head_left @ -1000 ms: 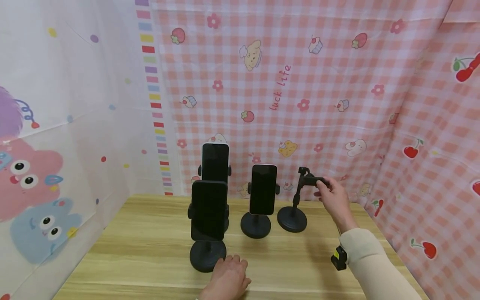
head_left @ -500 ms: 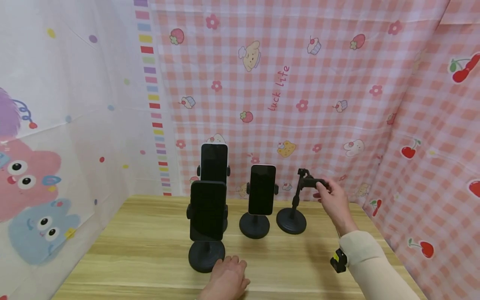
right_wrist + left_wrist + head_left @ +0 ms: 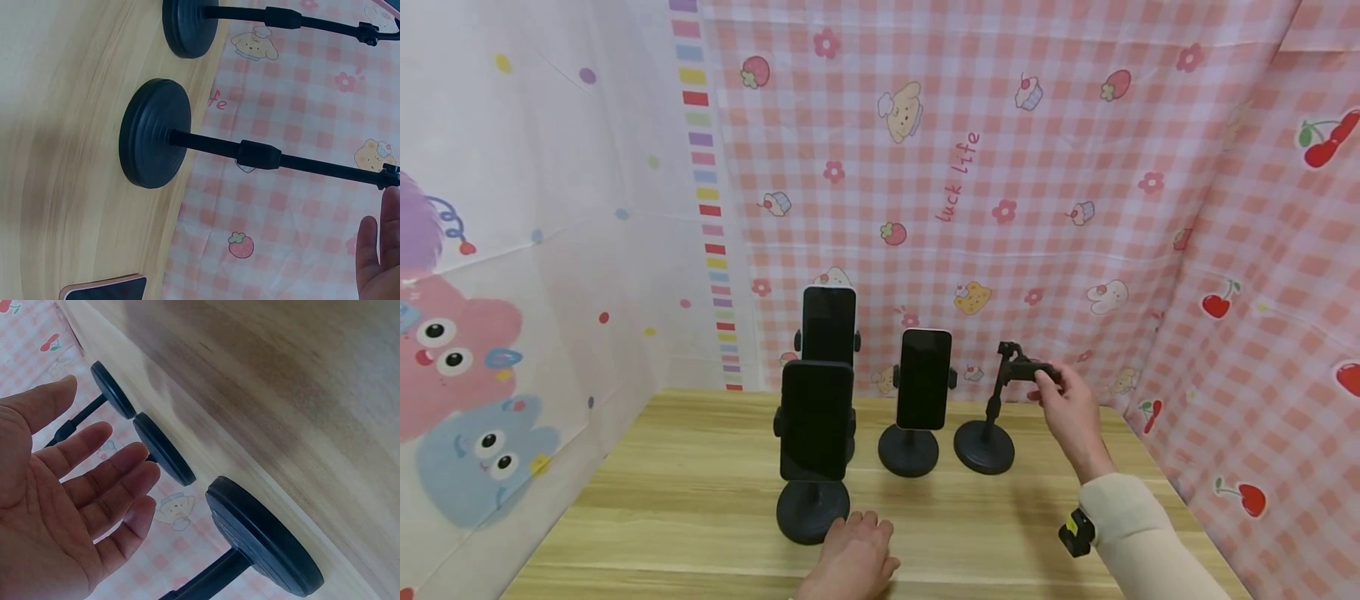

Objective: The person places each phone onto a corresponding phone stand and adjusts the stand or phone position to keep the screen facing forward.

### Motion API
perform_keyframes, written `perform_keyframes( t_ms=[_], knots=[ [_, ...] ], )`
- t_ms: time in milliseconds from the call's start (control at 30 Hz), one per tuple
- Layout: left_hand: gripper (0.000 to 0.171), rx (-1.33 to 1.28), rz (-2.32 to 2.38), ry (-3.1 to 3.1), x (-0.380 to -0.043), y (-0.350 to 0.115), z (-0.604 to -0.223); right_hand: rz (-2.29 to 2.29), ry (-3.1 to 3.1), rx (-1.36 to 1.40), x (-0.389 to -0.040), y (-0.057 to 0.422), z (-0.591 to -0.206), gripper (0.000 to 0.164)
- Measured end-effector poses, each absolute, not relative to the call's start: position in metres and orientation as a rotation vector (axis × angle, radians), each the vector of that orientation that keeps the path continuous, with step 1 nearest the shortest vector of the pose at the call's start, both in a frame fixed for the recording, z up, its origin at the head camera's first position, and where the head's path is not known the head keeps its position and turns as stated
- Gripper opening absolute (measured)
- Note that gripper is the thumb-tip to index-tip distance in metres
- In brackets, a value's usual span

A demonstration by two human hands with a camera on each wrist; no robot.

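My right hand [image 3: 1072, 417] pinches the black clamp [image 3: 1028, 371] at the top of a phone stand [image 3: 996, 404] on the right of the table. This stand carries no phone; its round base [image 3: 156, 134] rests on the wood. My left hand [image 3: 853, 557], fingers loosely bent and holding nothing, lies beside the front stand's round base [image 3: 812, 510]. In the left wrist view its palm [image 3: 50, 519] faces the camera, apart from the stands. A dark phone [image 3: 816, 421] sits upright in the front stand.
Behind it another stand holds a white-edged phone [image 3: 829, 321]. A third phone [image 3: 925, 379] stands upright in a middle holder. One more phone [image 3: 109, 289] lies flat on the wooden table [image 3: 685, 467]. Patterned cloths [image 3: 1060, 133] hang close around the table.
The stand held by my right hand has shifted slightly toward me, its base moving a little nearer, and the hand has come with it. My left hand has stayed in place.
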State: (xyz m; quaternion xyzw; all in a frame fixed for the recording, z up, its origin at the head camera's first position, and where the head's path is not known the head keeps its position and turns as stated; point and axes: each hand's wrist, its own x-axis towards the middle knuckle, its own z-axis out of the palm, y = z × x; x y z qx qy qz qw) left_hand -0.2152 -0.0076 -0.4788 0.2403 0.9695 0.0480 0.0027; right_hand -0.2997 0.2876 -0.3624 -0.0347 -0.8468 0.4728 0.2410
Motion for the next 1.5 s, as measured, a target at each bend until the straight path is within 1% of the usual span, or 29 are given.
perform_keyframes(
  t_ms=[533, 1167, 1500],
  knots=[
    [0.031, 0.77, 0.147, 3.038, -0.215, -0.005, -0.478, 1.164, -2.205, -0.127, -0.28, 0.282, -0.373, 0.034],
    [0.032, 0.742, 0.152, 2.992, -0.217, -0.002, -0.479, 1.098, -2.016, -0.182, -0.252, 0.259, -0.385, 0.025],
    [0.031, 0.742, 0.152, 2.983, -0.218, -0.002, -0.479, 1.168, -1.974, -0.176, -0.233, 0.239, -0.387, 0.024]
  ],
)
